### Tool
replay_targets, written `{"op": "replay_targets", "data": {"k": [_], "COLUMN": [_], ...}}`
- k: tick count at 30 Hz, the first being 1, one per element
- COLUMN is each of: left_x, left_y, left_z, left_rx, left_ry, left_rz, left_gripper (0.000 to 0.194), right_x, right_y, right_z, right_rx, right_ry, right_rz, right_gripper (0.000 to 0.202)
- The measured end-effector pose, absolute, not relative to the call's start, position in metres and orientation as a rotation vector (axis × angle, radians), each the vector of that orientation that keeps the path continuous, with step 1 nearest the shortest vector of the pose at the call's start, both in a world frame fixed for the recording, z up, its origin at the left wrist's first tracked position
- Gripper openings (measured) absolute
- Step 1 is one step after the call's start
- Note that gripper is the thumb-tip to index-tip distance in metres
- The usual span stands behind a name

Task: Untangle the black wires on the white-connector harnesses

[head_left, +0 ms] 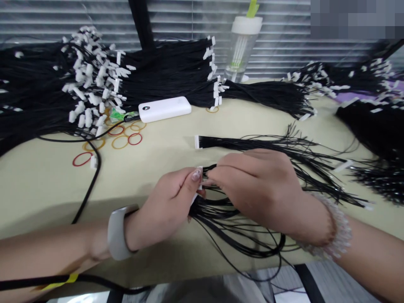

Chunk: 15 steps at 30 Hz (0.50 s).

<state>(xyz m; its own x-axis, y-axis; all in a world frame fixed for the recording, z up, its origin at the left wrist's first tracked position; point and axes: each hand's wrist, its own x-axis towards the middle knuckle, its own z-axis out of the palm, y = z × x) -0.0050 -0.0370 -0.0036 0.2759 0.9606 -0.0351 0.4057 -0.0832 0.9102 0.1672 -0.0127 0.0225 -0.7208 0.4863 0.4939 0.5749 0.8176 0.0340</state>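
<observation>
Green lettering on the bottle blurs; left hand pinches connector.

Matt wires, plastic connector

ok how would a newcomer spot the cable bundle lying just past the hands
On the pale table, find the white power bank in front of the stacked black cables. Lower and to its right in the picture, beyond the right hand, a slim bundle of black wires lies flat. What sets it apart is the single wide white connector at its left end; the stacked black cables show many.
</observation>
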Motion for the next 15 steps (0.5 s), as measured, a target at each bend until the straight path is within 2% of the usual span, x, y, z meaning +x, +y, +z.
{"op": "replay_targets", "data": {"k": [4, 10, 15], "left_x": [-0.005, -0.006, -0.007], "left_y": [-0.037, -0.031, -0.029], "left_z": [-0.003, -0.006, -0.012], "left_rx": [1.417, 1.257, 1.163], "left_ry": [1.392, 1.461, 1.412], "left_rz": [0.847, 1.016, 1.095], "left_gripper": [0.035, 0.037, 0.035], "right_x": [0.178, 0.212, 0.233], "right_y": [0.002, 0.034, 0.044], "right_z": [0.030, 0.039, 0.040], "right_rx": [-1.033, -1.357, -1.489], "right_ry": [-2.496, -2.518, -2.881], "right_rz": [-0.218, 0.083, 0.624], "right_gripper": [0.013, 0.021, 0.025]}}
